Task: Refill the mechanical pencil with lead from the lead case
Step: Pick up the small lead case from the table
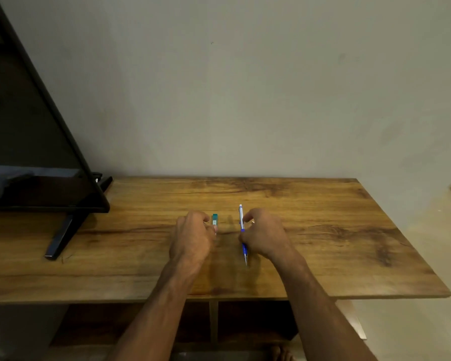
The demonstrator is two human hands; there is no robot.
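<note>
A black flat screen [37, 142] stands on its dark foot at the left end of the brown wood-grain bench [331, 246]. Near the bench's middle, the left hand [193, 238] has its fingers curled and pinches the near end of a small teal plastic lead case [214, 219], which points away toward the pale wall [245, 87]. Just beside it, apart from the case, the blue and white mechanical pencil [241, 221] runs front to back, metal tip toward the person. The right hand [264, 235] grips it around the blue grip section, fingers curled.
</note>
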